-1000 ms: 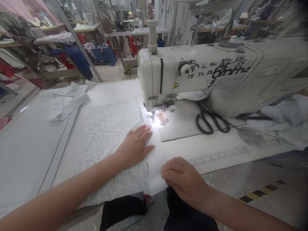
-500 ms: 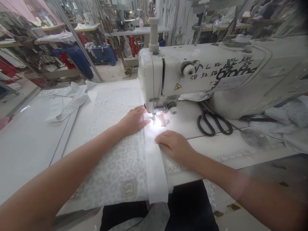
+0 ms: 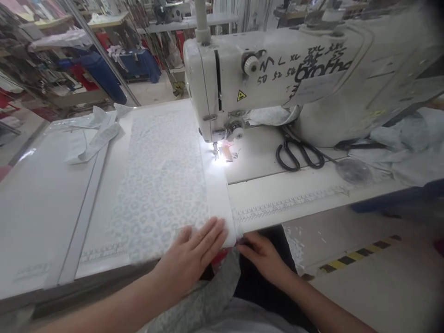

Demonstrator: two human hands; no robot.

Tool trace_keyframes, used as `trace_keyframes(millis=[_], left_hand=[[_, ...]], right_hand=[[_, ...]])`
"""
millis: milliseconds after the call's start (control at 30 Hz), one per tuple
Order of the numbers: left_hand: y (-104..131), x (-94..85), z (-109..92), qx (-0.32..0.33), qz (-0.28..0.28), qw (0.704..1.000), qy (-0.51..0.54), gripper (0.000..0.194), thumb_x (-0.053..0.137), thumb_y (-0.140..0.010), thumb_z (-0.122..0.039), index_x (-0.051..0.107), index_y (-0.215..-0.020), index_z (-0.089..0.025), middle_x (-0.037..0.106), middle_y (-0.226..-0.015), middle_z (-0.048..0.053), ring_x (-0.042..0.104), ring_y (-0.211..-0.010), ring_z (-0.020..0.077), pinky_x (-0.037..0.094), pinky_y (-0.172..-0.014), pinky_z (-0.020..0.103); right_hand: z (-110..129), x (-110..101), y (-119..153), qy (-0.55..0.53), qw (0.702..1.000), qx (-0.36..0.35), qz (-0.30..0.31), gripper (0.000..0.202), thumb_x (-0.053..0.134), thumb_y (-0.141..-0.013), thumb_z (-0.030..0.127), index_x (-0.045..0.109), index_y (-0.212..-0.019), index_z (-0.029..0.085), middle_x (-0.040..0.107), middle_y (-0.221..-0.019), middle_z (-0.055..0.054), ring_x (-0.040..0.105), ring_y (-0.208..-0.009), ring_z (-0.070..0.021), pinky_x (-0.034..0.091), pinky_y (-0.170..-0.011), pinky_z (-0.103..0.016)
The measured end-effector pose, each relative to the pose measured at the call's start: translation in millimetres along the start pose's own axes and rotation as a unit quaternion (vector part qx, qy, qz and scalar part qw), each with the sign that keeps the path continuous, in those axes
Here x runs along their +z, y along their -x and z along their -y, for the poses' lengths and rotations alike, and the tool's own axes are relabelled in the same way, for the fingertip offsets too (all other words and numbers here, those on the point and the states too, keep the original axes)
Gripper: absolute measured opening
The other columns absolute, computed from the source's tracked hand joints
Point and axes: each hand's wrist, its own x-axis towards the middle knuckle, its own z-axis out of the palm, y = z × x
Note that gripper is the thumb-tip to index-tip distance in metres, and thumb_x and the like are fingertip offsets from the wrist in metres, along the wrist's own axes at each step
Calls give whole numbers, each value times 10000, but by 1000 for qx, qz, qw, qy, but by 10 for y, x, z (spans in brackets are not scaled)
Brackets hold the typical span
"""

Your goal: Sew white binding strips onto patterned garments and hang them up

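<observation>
A pale leopard-print fabric (image 3: pixel 163 185) lies flat on the sewing table, a plain white band (image 3: pixel 219 196) along its right side. The band's far end runs under the lit presser foot (image 3: pixel 215 150) of the sewing machine (image 3: pixel 208 92). My left hand (image 3: pixel 196 252) rests flat on the near end of the fabric and band, fingers stretched out. Just right of it, at the table's front edge, my right hand (image 3: pixel 262 255) pinches the fabric's near corner. Below the edge, a grey-green patterned strip (image 3: pixel 222 282) hangs over my lap.
Black-handled scissors (image 3: pixel 300 155) lie right of the needle, beside a printed ruler scale (image 3: pixel 291 203). Bunched fabric (image 3: pixel 412 148) sits at the far right. Fabric scraps (image 3: pixel 93 138) lie at the left. Other worktables (image 3: pixel 190 22) stand behind.
Both hands have moved from beside the needle back to the near edge of the table. The label patch near the fabric's front no longer shows. The view has tilted downward.
</observation>
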Motion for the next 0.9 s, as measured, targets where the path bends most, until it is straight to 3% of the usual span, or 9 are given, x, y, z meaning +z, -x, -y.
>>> trace_keyframes(millis=[133, 233, 300, 500, 900], left_hand=[[-37, 57, -43, 6, -87, 996, -9, 493, 319, -852, -53, 423, -1313, -194, 463, -1351, 75, 376, -1252, 244, 338, -915, 402], [-63, 24, -84, 38, -190, 980, 40, 367, 371, -861, -89, 533, -1176, -187, 622, -1069, 68, 527, -973, 208, 355, -841, 371], [-88, -19, -124, 48, -216, 972, 78, 286, 408, -855, -95, 569, -1077, -179, 629, -885, 46, 532, -810, 176, 371, -767, 342], [-172, -93, -203, 91, -196, 965, 153, 220, 406, -872, -98, 562, -1026, -119, 618, -795, 42, 502, -738, 162, 373, -671, 325], [-199, -4, -207, 120, -206, 957, 166, 212, 413, -899, -116, 597, -1004, -103, 622, -813, 31, 488, -759, 153, 346, -714, 334]], right_hand=[[106, 77, 69, -97, 995, 11, 16, 237, 524, -864, 361, 605, -731, 183, 584, -725, -10, 537, -679, -153, 461, -645, -264], [214, 71, 206, -122, 992, 11, 9, 200, 544, -859, 335, 624, -751, 187, 559, -751, -7, 527, -705, -145, 449, -654, -246], [276, 56, 269, -121, 993, 11, 3, 194, 550, -857, 333, 631, -752, 191, 537, -739, -4, 514, -689, -139, 441, -641, -239], [353, 52, 336, -108, 993, 42, 2, 234, 574, -834, 365, 599, -693, 180, 504, -660, 9, 463, -610, -131, 402, -574, -241], [369, 32, 358, -116, 988, 98, 14, 212, 549, -812, 301, 582, -662, 155, 503, -648, 1, 464, -622, -137, 380, -586, -257]])
